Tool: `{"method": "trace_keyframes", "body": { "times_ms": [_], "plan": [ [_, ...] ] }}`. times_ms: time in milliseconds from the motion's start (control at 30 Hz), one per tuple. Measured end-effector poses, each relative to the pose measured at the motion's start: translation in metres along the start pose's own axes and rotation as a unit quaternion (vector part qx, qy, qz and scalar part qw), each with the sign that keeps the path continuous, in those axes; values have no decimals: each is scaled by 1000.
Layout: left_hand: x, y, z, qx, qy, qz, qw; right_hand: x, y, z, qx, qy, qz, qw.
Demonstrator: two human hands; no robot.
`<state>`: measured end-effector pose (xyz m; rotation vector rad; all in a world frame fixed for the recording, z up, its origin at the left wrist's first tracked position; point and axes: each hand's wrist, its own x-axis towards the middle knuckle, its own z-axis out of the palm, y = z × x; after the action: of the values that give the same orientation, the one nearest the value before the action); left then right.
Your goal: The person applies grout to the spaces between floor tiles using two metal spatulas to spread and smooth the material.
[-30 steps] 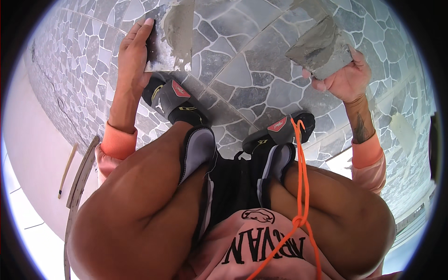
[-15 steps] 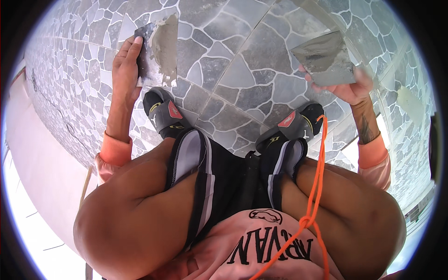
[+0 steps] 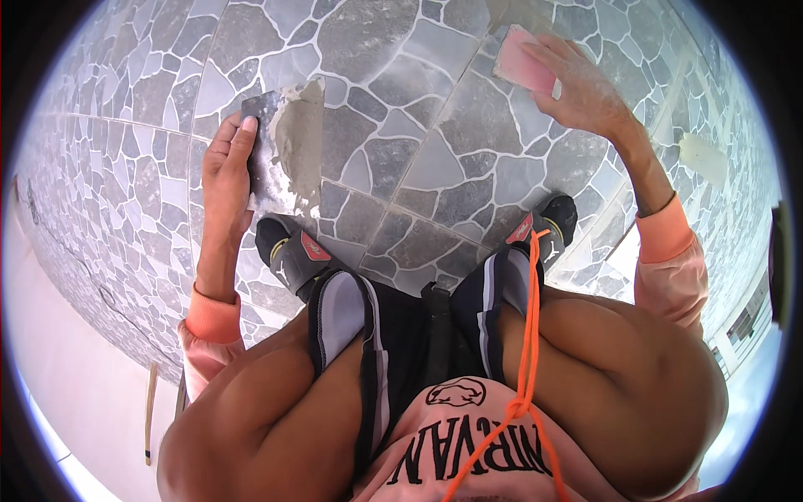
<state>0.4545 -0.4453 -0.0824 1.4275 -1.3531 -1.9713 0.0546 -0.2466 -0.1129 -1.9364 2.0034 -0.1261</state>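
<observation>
In my left hand [image 3: 224,171] is a flat square plate [image 3: 264,180], gripped at its left edge with the thumb on top. Wet grey paste [image 3: 301,138] covers its right side, ragged at the upper and lower corners. My right hand [image 3: 581,88] is closed on a flat pink-red scraper [image 3: 523,63], its fingers spread over the back. The scraper is over the stone-patterned tiles near a tile joint; whether its edge touches the floor I cannot tell. Its underside is hidden. A grey smear [image 3: 506,12] lies just beyond it.
My feet, in dark slippers [image 3: 297,251] and black socks, stand on the patterned tile floor [image 3: 360,42] beneath my bent knees. An orange cord [image 3: 529,335] hangs between my legs. A pale patch [image 3: 703,159] marks the floor at right. A thin wooden stick [image 3: 150,414] is at lower left.
My right hand has moved farther away and inward, turning the scraper so its paste-covered face no longer shows and its pink back does. The plate in my left hand appears slightly lower.
</observation>
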Motion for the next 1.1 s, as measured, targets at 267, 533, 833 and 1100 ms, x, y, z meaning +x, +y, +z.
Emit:
{"method": "trace_keyframes", "body": {
  "times_ms": [267, 533, 833, 1100],
  "plan": [
    [-5, 0, -19, -14, 7, 3, 1000, 39, 2, 28, -95, 46, -16, 994],
    [-9, 3, -18, -20, 4, -9, 1000, 46, -40, 16, -115, -80, 21, 990],
    [-5, 1, -16, -45, -33, -10, 998, 36, -88, 33, -151, -114, 71, 979],
    [-3, 3, -12, -54, -20, -1, 998, 23, -101, 41, -138, -125, 60, 981]
  ]
}}
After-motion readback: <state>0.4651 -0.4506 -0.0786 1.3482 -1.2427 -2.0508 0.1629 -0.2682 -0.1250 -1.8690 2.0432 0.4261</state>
